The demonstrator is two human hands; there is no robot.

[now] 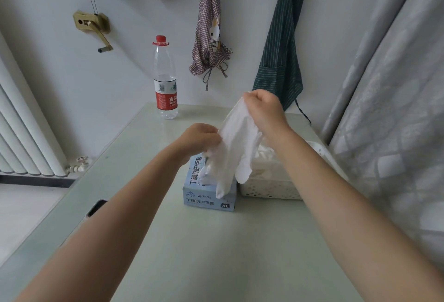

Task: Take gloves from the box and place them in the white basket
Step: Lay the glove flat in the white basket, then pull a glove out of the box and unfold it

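Observation:
A white glove [236, 148] hangs stretched in the air above the light blue glove box [209, 197], fingers pointing down. My right hand [264, 109] pinches its cuff at the top. My left hand [199, 140] grips its left edge lower down. The white perforated basket [271, 187] stands on the table right of the box, with other white gloves [264, 154] lying in it, partly hidden by my right forearm.
A water bottle [165, 78] with a red cap stands at the table's far edge by the wall. A dark phone [96, 207] lies at the left edge. Aprons [211, 37] hang on the wall; a grey curtain [396, 109] is close on the right, a radiator [26, 138] on the left.

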